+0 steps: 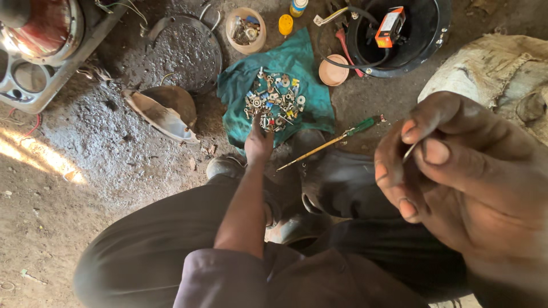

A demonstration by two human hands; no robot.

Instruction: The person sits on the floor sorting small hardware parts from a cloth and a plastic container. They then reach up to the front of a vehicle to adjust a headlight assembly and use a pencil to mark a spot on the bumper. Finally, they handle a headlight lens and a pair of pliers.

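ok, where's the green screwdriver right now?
The screwdriver lies on the ground in the middle of the head view, just right of the teal cloth, handle toward the black tub, between both hands, untouched.

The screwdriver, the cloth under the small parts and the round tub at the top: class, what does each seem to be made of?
Screwdriver: clear green handle, probably plastic; thin shaft, likely metal, dull and yellowish.
Cloth: woven fabric, teal, matt; it creases and folds.
Tub: black, smooth, faint sheen; probably plastic, though rubber is possible.
Left hand reaches the small parts, apparently metal; they glint.

Bare dirt floor [103, 171] left of green cloth [311, 108]; bucket [425, 51], sack [491, 68] crowding right.
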